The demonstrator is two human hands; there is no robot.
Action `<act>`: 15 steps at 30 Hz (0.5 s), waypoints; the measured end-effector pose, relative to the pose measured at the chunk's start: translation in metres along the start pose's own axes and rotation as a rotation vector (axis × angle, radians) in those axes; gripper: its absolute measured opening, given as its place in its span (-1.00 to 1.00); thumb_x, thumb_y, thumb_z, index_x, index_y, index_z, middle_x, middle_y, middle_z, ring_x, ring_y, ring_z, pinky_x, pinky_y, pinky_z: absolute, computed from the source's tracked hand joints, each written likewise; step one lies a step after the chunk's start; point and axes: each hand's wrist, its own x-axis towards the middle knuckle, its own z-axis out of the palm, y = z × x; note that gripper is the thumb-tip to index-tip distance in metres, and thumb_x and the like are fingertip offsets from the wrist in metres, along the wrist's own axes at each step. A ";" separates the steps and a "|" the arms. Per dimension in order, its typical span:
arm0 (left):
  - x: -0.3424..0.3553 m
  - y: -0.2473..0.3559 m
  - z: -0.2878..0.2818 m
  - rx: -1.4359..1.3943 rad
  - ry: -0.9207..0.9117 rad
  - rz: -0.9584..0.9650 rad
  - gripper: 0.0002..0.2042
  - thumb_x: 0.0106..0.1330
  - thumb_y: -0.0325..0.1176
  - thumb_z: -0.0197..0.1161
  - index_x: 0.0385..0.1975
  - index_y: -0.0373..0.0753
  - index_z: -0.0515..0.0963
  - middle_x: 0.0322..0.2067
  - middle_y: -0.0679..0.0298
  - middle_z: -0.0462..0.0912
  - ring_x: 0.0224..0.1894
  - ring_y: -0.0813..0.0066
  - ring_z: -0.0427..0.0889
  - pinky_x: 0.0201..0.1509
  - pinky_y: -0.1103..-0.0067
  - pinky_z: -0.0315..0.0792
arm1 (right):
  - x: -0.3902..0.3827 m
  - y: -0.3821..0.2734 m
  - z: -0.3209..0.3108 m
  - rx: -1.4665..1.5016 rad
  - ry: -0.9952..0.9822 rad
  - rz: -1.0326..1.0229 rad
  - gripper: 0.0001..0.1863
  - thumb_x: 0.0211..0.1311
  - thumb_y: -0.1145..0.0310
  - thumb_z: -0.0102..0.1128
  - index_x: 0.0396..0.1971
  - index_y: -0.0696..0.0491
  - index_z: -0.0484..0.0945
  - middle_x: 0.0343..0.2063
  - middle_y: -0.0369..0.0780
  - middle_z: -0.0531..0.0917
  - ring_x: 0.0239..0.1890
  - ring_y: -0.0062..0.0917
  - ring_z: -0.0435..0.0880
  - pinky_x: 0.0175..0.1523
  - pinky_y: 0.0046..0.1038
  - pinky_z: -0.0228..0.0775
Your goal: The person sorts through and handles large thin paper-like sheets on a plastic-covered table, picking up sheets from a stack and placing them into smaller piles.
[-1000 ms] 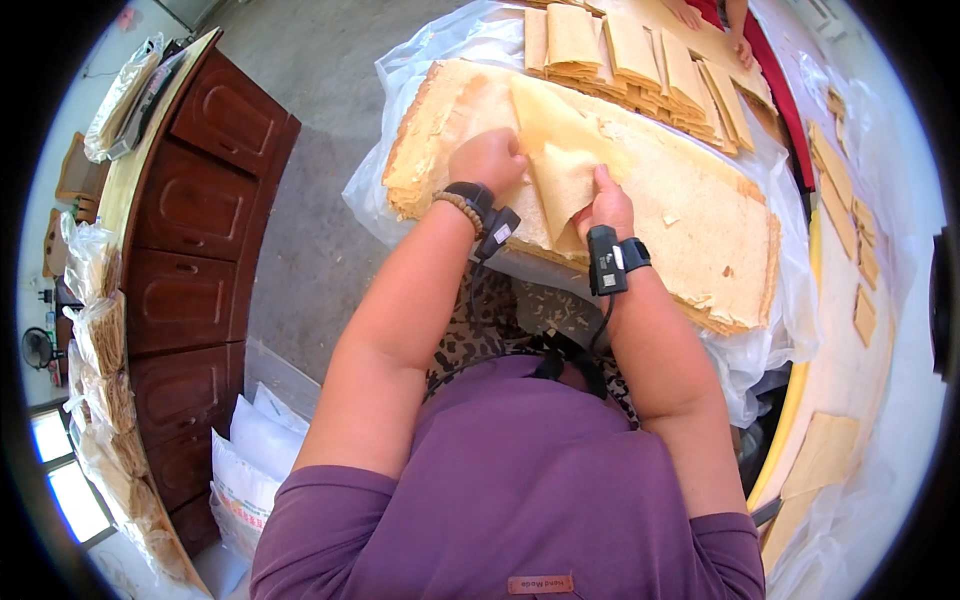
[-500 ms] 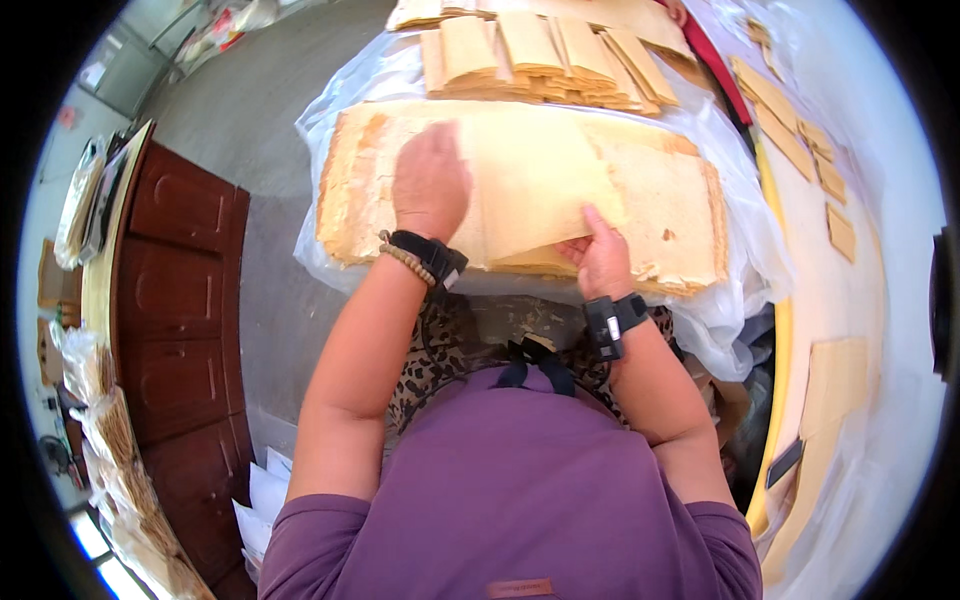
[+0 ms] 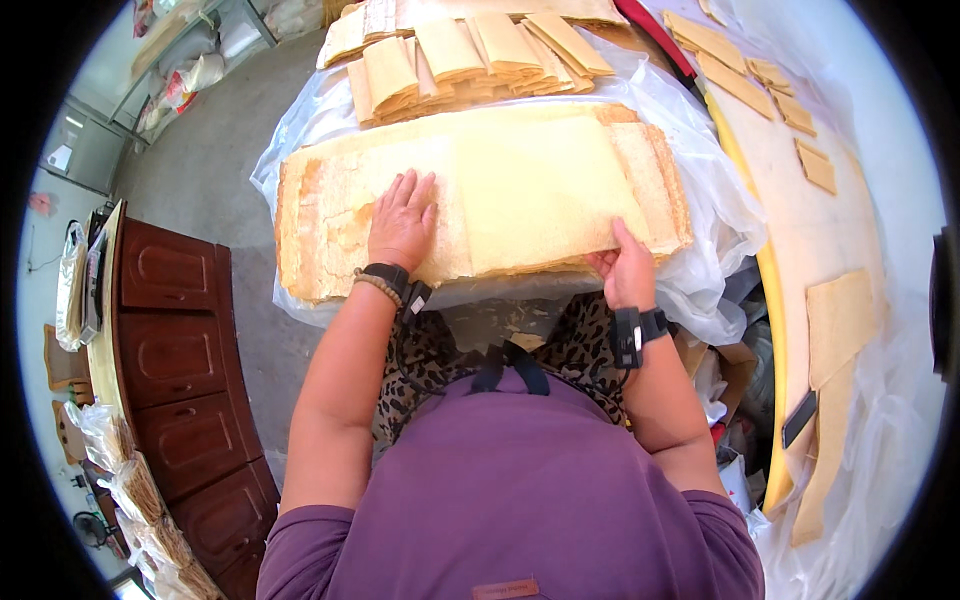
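head view: a thick stack of thin yellowish sheets (image 3: 480,195) is seen lying flat on clear plastic wrap (image 3: 700,200) spread over the tabletop, directly in front of the person. the plastic is probably there to keep the sheets clean and off the bare surface. the left hand (image 3: 402,222) is laid palm down on the left half of the stack, its fingers (image 3: 412,190) spread out flat and closed on nothing; the top layer appears to be pressed and steadied that way so it is not shifted. the right hand (image 3: 620,265) is placed at the near edge of the stack toward its right end, and its fingers are tucked against or under that edge, so it cannot be told how tightly they are closed; the edge seems to be pinched or lifted there. a smoother, paler top sheet (image 3: 545,185) is seen covering the right half, lined up with the stack's edges.

beyond the stack, smaller folded bundles of the same material (image 3: 470,55) are set in rows, apart from the big stack, likely as finished pieces. to the right, a pale board with a yellow rim (image 3: 775,330) is seen carrying small cut pieces (image 3: 815,165) spaced well apart, perhaps for drying. on the left, a dark wooden cabinet (image 3: 170,340) is standing on the floor.
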 end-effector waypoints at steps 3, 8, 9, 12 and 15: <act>0.001 0.013 -0.009 0.107 0.006 0.020 -0.54 0.37 -0.26 0.10 0.29 -0.02 0.37 0.31 0.10 0.34 0.37 0.17 0.25 0.40 0.30 0.16 | -0.014 0.010 -0.016 -0.093 -0.048 -0.123 -0.72 0.37 0.24 0.17 -0.15 0.17 0.55 -0.33 -0.20 0.67 -0.39 -0.52 0.68 -0.30 -0.49 0.60; 0.004 0.081 -0.024 -0.105 -0.097 0.132 -0.67 0.23 -0.30 0.28 0.03 -0.05 0.60 -0.06 0.12 0.54 -0.03 0.12 0.53 0.00 0.36 0.52 | 0.008 0.016 -0.043 -0.205 0.041 -0.209 -0.71 0.31 0.35 0.24 -0.16 0.23 0.42 -0.44 -0.22 0.63 -0.45 -0.56 0.65 -0.36 -0.48 0.60; 0.004 0.084 -0.018 -0.103 -0.098 0.135 -0.67 0.23 -0.30 0.28 0.03 -0.05 0.60 -0.06 0.12 0.54 -0.03 0.12 0.53 0.00 0.36 0.52 | 0.013 0.017 -0.048 -0.293 0.058 -0.184 -0.69 0.28 0.35 0.26 -0.16 0.22 0.39 -0.42 -0.20 0.63 -0.46 -0.58 0.65 -0.39 -0.50 0.59; -0.002 0.088 -0.016 -0.088 0.034 0.161 -0.68 0.19 -0.19 0.37 -0.10 -0.16 0.62 -0.12 0.11 0.50 -0.16 0.23 0.56 -0.08 0.39 0.52 | 0.012 0.009 -0.056 -0.464 0.123 -0.156 -0.59 0.24 0.31 0.30 -0.10 0.24 0.36 -0.38 -0.15 0.63 -0.43 -0.52 0.67 -0.37 -0.45 0.57; -0.005 0.081 -0.018 -0.312 0.148 -0.127 -0.70 0.23 -0.16 0.36 -0.22 -0.27 0.63 -0.24 0.11 0.60 -0.28 0.34 0.62 -0.21 0.44 0.53 | -0.009 -0.012 -0.043 -1.100 0.502 -0.392 -0.33 0.19 0.21 0.33 0.18 0.27 0.27 -0.20 -0.06 0.65 -0.16 -0.25 0.67 -0.05 -0.22 0.51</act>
